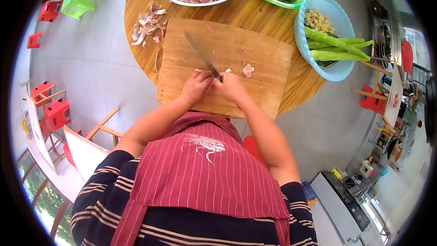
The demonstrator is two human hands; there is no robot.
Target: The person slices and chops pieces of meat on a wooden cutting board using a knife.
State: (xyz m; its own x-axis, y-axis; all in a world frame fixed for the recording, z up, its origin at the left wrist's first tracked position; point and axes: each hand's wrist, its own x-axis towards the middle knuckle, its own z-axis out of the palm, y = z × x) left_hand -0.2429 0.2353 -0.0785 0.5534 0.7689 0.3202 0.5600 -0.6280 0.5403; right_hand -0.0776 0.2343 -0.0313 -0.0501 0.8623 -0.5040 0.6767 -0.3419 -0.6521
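My right hand (231, 87) is closed around the handle of a kitchen knife (200, 52), whose blade points away and to the left over the wooden cutting board (259, 64). Just left of the handle, my left hand (197, 87) rests on the board with its fingers curled and pressed together. A bit of something pale shows at its fingertips, too small to name. To the right of the knife lie a small piece of pink meat (247, 70) and a few tiny scraps.
Along the round wooden table's (141, 13) far side stand a steel bowl (205, 4) of minced meat and a green bowl (298, 4) of chopped green vegetable. A blue basin (339, 70) holds garlic and long green peppers (337, 43). Meat trimmings (148, 25) lie left of the board.
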